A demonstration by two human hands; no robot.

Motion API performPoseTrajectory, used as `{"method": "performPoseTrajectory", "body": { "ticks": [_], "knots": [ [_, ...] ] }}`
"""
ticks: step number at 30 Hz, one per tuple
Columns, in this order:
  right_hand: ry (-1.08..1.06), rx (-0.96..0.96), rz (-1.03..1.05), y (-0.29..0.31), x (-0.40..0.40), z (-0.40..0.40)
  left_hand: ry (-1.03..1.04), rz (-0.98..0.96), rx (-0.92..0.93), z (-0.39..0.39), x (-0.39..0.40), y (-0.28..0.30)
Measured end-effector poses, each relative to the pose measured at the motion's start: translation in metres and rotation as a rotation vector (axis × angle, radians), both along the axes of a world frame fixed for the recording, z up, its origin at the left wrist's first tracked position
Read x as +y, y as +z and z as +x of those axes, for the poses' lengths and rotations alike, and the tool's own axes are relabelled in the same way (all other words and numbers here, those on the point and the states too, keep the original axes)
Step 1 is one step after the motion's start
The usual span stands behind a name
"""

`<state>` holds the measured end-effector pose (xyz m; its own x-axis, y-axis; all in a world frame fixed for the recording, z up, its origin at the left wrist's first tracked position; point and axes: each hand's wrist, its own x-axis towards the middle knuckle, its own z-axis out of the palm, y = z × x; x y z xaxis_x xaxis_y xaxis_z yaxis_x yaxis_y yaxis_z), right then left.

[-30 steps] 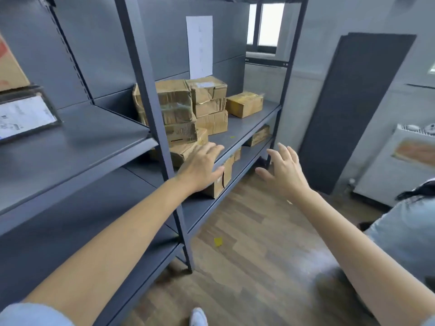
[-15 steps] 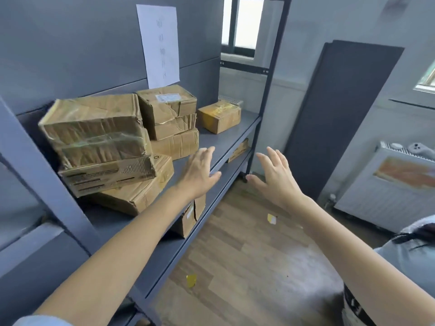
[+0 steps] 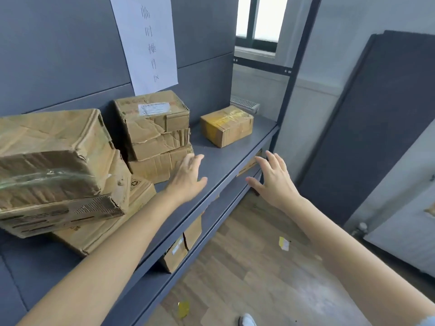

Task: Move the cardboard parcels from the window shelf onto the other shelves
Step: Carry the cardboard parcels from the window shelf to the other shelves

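At the dark grey metal window shelf (image 3: 226,158), my left hand (image 3: 188,177) and right hand (image 3: 273,180) reach forward with fingers spread, grasping nothing. Every battered brown cardboard parcel (image 3: 153,135) and the small yellow-taped box (image 3: 227,125) sits unmoved, so the job looks barely begun. Wood-plank flooring (image 3: 247,267) runs below.

Bright window (image 3: 259,17) glare, soft, wide-angle distortion

- The left hand (image 3: 188,177), fingers extended, has advanced over the grey metal shelf (image 3: 226,158) toward the small tan taped cardboard parcel (image 3: 227,125).
- The right hand (image 3: 274,180) has moved forward alongside, past the shelf's front edge.
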<state>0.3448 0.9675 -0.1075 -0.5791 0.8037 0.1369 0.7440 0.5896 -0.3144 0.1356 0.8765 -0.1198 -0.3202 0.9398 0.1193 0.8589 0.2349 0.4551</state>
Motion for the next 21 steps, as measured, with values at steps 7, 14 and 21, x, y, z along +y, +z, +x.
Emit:
{"method": "performPoseTrajectory", "body": {
  "ticks": [7,14,21],
  "knots": [
    [0.093,-0.015,-0.032,0.009,0.122,-0.007,0.106,-0.015,0.033,0.006,0.096,0.009],
    [0.147,-0.043,-0.065,-0.011,0.212,-0.021,0.149,-0.116,-0.003,0.004,0.163,-0.013],
    [0.174,-0.083,-0.073,-0.037,0.288,-0.066,0.171,-0.126,-0.022,-0.038,0.239,-0.034]
  ]
}}
